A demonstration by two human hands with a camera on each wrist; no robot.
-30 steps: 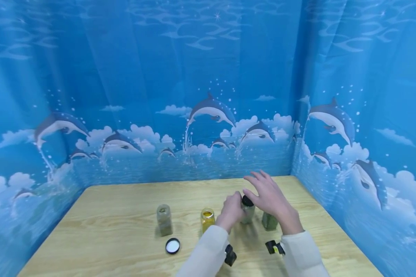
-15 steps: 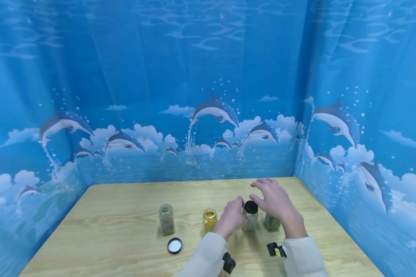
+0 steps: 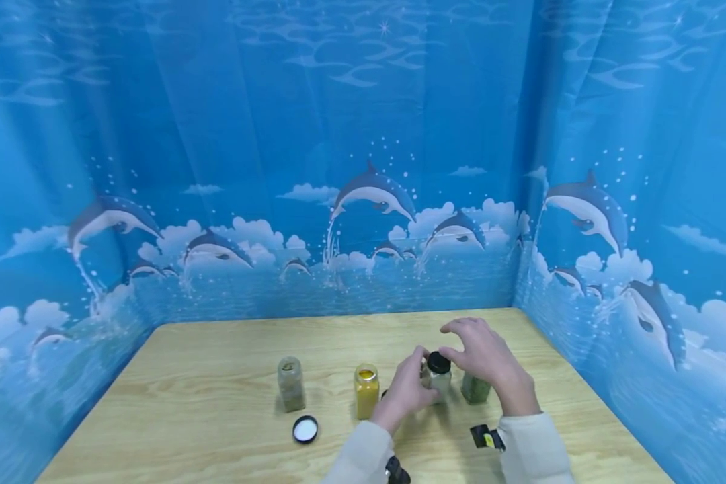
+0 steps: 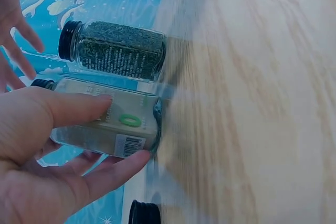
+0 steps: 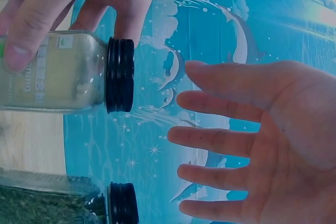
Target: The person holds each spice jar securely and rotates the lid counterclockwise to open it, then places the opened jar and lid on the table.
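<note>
My left hand (image 3: 408,390) holds a clear glass jar (image 4: 113,121) of pale powder, thumb on one side and fingers on the other. The jar stands upright in the head view, its black cap (image 3: 439,362) on. My right hand (image 5: 257,124) is beside that cap with fingers spread and nearly straight; the right wrist view shows a gap between fingertips and cap. Just right of the held jar is a capped jar of green dried herbs (image 4: 121,50), partly behind my right hand in the head view.
An uncapped jar of yellow powder (image 3: 367,393) stands left of my left hand. Farther left is another uncapped jar (image 3: 291,384) with greyish-brown contents. A black lid (image 3: 305,429), white inside up, lies before it. Another black lid (image 4: 144,213) shows near my left hand.
My right hand has moved slightly right and lower, with its fingers no longer over the cap. My left hand has stayed at the pale jar and shifted its fingers a little. The view moved slightly.
</note>
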